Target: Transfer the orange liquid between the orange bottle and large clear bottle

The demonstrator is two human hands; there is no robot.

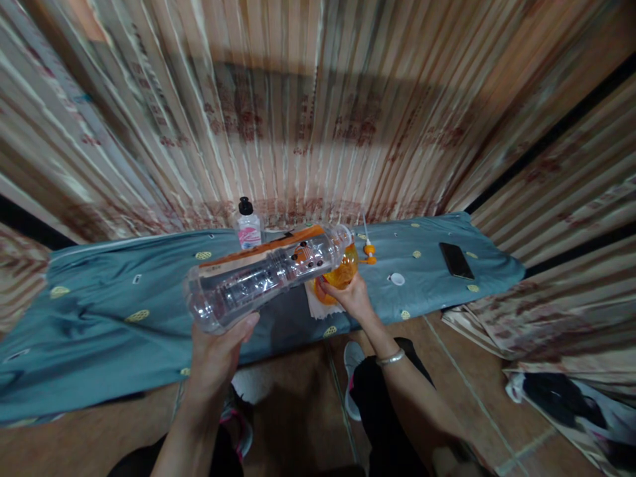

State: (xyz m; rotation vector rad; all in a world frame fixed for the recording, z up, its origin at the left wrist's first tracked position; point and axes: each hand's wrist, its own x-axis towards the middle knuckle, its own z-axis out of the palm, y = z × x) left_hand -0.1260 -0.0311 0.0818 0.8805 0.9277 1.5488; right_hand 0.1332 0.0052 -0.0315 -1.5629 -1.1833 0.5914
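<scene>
A large clear plastic bottle [258, 278] with an orange label lies tilted in the air, its neck toward the right. Under its base end, my left hand [221, 341] grips it. My right hand [350, 295] is wrapped round a smaller bottle of orange liquid [345, 268], which stands at the mouth of the large one. Beneath the small bottle is a whitish cloth or paper [320, 308]. An orange pump head [368, 250] with a clear tube lies just right of the small bottle. The large bottle partly hides the small bottle's top.
The bench has a teal patterned cover [163, 278]. Behind the large bottle stands a clear bottle with a black cap [248, 228]. A white round cap [397, 279] and a black phone [456, 260] lie to the right. Striped curtains [308, 132] hang behind.
</scene>
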